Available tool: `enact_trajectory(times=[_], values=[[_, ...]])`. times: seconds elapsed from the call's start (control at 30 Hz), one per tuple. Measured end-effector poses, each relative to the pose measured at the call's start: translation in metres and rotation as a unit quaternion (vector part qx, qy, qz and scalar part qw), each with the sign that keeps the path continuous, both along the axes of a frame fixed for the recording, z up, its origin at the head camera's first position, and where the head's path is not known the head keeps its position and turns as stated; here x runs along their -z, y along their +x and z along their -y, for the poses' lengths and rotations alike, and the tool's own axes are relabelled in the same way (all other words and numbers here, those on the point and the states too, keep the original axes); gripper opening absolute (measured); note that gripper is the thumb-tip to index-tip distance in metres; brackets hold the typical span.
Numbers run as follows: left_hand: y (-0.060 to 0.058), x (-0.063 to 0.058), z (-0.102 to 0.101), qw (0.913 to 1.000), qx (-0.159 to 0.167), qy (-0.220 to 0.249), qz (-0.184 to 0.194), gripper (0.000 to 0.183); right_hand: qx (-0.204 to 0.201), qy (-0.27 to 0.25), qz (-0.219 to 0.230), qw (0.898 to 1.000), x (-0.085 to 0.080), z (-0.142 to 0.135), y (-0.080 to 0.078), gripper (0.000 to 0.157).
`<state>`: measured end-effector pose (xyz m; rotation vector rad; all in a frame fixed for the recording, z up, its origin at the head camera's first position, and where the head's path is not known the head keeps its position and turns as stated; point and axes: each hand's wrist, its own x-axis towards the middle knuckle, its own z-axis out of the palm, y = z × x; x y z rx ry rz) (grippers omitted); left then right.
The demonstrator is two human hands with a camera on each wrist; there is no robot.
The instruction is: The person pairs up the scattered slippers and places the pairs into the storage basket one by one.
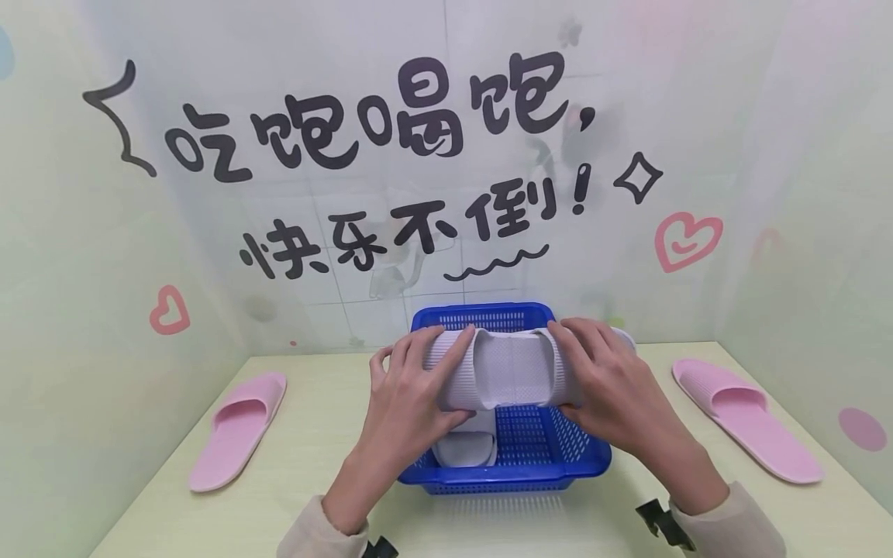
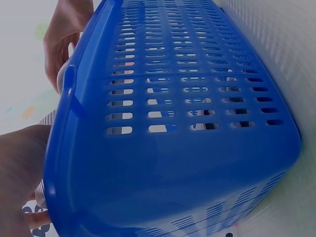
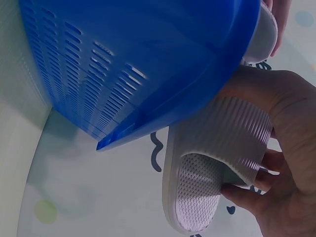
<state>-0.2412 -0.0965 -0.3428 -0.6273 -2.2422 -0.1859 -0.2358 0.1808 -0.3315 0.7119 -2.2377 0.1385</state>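
A pair of pale grey-white slippers with ridged straps is held crosswise over the blue basket (image 1: 586, 463). My left hand (image 1: 408, 380) grips the left slipper (image 1: 460, 380) around its strap, fingers over the top and thumb below. On the other side my right hand (image 1: 614, 387) grips the strap of the right slipper (image 3: 222, 131), whose textured insole shows in the right wrist view. Between the two straps the insole surface (image 1: 512, 372) faces my head camera. Lower down, inside the basket, is another pale slipper (image 1: 463, 449), partly covered by my left hand and the held pair.
On the table (image 1: 314, 434), one pink slipper (image 1: 239, 434) lies at the left and another pink slipper (image 1: 749, 422) at the right. Behind the basket stands a printed wall (image 1: 349, 325), with side walls close on both sides.
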Motion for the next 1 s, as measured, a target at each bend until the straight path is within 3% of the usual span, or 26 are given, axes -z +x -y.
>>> enact_trajectory(times=[0.33,1.0], values=[[0.0008,0.0003,-0.0037,1.0000,-0.002,-0.003,0.004,0.113,-0.010,0.002,0.001,1.000,-0.0019,-0.0022,-0.0001,0.099],[-0.0015,0.0006,0.0029,0.9996,0.012,-0.023,0.007,0.120,0.000,-0.004,0.016,1.000,0.0001,0.0026,0.0003,0.104]])
